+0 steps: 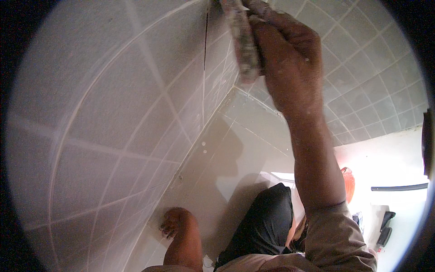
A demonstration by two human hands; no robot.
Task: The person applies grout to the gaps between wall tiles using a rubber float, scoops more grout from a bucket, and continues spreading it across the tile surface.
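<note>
At the top of the head view my right hand (292,63) is raised and closed around a flat, slab-like tool (247,50) crusted with pale grey material. Its exact kind does not show, as it is seen nearly edge-on and its upper end runs out of view. The tool is close to the tiled wall (122,104) on the left, near the corner; I cannot tell whether it touches. Down at the lower left, my left hand (174,222) is beside the foot of that wall, its fingers curled in. What they hold, if anything, is hidden.
A second tiled wall (362,77) meets the first at the far corner. Below lies a pale floor (217,167) with shadows. My bent knee in dark trousers (263,217) is at lower middle. At right are an orange-red object (348,181), a dark bar (398,187) and a black-handled item (386,226).
</note>
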